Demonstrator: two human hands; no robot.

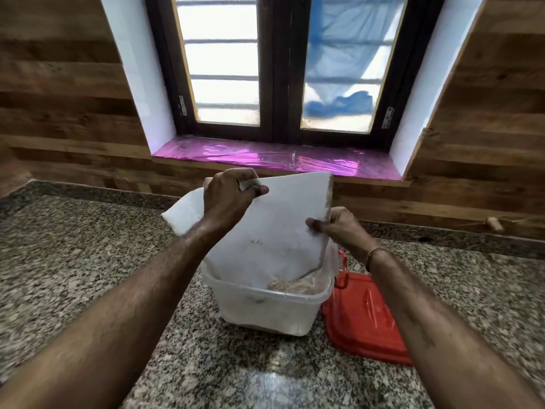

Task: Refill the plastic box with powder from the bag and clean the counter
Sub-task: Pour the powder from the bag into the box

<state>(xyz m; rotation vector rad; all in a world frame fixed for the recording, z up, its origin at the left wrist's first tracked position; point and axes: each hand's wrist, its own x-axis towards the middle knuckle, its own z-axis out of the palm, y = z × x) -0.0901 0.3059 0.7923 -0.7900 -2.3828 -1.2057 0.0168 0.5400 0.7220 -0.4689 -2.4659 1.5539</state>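
Note:
A white bag [274, 228] hangs upended over a clear plastic box [265, 308] on the speckled granite counter [73, 261]. My left hand [231, 193] grips the bag's upper edge. My right hand [339, 227] pinches its right side. The bag's lower end dips into the box, where pale brown powder [290, 286] lies in a heap. How full the box is stays hidden behind its cloudy wall.
A red lid [362, 317] with a clip handle lies flat on the counter, touching the box's right side. Behind the counter rise a wood-panelled wall [59, 113] and a window with a pink-covered sill [265, 157]. A small wooden peg [495, 224] sticks out at the right.

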